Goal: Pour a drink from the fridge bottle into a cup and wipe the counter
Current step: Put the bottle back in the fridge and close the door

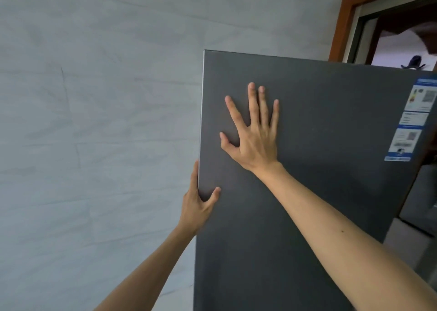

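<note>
Fridge door (307, 192) stands right in front of me, beside the pale wall (94, 121); my left hand (198, 204) grips its left edge, my right hand (255, 140) presses flat, fingers (252, 102) spread.

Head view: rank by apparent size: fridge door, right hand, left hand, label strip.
1. fridge door
2. right hand and label strip: about alike, not ranked
3. left hand, fingers hidden behind the door edge

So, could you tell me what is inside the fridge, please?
Nothing inside shows: the grey fridge door covers it. Left hand holds its edge, right hand lies flat on it.
</note>
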